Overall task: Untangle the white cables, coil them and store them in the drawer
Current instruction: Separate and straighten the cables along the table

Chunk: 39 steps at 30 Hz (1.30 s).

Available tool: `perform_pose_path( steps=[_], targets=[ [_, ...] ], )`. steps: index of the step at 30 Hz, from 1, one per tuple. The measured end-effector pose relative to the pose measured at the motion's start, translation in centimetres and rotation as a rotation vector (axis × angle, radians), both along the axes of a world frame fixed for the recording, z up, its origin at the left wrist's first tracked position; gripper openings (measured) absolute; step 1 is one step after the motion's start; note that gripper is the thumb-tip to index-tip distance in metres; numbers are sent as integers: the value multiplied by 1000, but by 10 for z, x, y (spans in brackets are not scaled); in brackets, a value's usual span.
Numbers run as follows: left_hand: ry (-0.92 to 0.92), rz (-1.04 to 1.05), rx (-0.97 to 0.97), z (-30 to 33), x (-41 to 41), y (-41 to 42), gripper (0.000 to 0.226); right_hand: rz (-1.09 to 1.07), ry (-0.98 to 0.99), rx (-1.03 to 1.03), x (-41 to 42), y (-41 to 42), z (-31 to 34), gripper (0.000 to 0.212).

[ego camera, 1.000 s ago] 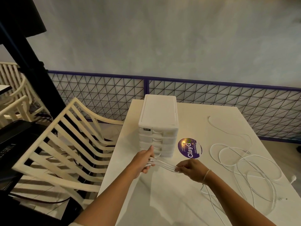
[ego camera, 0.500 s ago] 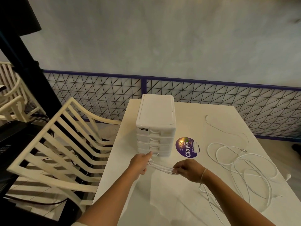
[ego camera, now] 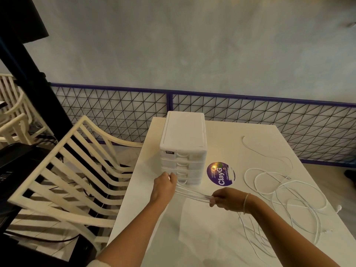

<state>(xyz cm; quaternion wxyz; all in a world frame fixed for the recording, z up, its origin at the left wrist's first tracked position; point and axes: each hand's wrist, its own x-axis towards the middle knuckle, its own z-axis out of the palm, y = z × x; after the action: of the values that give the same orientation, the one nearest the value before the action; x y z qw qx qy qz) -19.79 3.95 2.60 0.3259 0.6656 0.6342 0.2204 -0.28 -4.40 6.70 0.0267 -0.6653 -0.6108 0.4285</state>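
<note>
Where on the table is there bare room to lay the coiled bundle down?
Bare table lies between both forearms, and behind the purple sticker right of the drawer unit. The right side is crowded with loose white cables.

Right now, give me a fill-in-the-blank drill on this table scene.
1. Both hands stretch a bundle of white cables in front of the drawer ____.
2. The left hand and right hand each ____ the bundle.
3. The round sticker is ____ in colour.

Missing: unit; grip; purple
</note>
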Motion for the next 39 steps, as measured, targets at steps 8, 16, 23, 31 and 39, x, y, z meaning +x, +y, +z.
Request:
perform_pose_path(
  steps=[8,16,23,31,39],
  targets=[
    [104,-123,-41,-1,-4,-9,36,-334,301,129,-2,1,-3,27],
    [281,-602,-356,15,6,-27,30,-34,19,143,3,6,9,17],
    [-111,-603,-338,29,37,-38,41,35,-107,181,1,6,10,25],
    [152,-696,-161,27,37,-35,41,-190,38,100,25,-13,5,15],
    [280,-705,-49,24,24,-29,37,-269,-76,-59,89,-38,5,22]
  ],
)
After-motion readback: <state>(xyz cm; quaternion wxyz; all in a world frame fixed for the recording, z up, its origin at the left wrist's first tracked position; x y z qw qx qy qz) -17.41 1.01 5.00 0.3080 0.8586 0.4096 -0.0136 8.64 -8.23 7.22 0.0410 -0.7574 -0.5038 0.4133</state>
